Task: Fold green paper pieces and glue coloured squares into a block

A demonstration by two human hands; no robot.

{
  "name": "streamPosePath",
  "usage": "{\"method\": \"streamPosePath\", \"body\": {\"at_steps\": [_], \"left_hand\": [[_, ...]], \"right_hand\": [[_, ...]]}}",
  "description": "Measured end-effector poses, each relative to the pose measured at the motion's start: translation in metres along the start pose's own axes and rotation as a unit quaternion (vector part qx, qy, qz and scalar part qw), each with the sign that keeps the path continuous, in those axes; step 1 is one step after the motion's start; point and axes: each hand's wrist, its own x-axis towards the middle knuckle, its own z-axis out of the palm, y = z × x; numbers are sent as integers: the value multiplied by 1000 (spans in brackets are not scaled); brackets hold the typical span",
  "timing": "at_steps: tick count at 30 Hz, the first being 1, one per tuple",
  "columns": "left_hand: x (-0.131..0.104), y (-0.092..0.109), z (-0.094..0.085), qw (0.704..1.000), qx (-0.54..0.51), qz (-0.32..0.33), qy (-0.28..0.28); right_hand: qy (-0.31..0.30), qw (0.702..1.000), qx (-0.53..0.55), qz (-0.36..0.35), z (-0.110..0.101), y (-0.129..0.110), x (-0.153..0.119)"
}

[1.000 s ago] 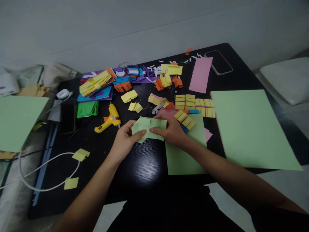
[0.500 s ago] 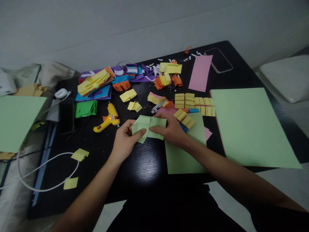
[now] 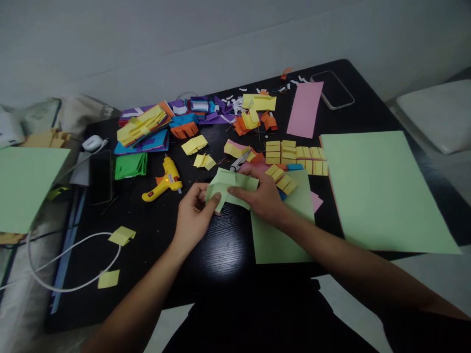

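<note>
- Left hand (image 3: 193, 215): thumb and fingers pinched around a creased pale-green paper piece (image 3: 222, 179).
- Right hand (image 3: 267, 198): pinched closed on its other end.
- Paper: between the hands, over a black wood-grain table (image 3: 221, 255).
- Leftward: yellow plastic glue gun (image 3: 170, 177).

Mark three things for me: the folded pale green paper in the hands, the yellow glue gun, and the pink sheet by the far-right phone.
Folded pale green paper (image 3: 222, 181): head view, on its creased upper face.
Yellow glue gun (image 3: 170, 179): head view, on its body.
Pink sheet (image 3: 305, 110): head view, middle of its face.
</note>
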Motion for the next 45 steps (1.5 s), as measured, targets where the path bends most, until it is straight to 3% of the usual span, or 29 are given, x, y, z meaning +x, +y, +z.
{"method": "streamPosePath", "body": {"at_steps": [4, 8, 13, 16, 27, 33, 45], "left_hand": [[2, 2, 1, 1000, -16, -17, 14], [4, 3, 1, 998, -44, -19, 29], [7, 4, -2, 998, -38, -3, 40], [8, 4, -4, 999, -20, 18, 39], [1, -5, -1, 992, 53, 95, 69], [0, -4, 1, 989, 60, 112, 76], [3, -4, -2, 992, 47, 105, 52]], "right_hand": [[21, 1000, 1, 2, 2, -1, -2], [1, 999, 29, 29, 3, -1, -3], [-117, 982, 104, 103, 0, 0, 0], [-152, 981, 86, 84, 0, 1, 0], [-103, 993, 60, -26, 11, 9, -10], [-91, 993, 68, -18, 13, 12, -8], [-122, 989, 77, 23, 9, 7, -7]]}}
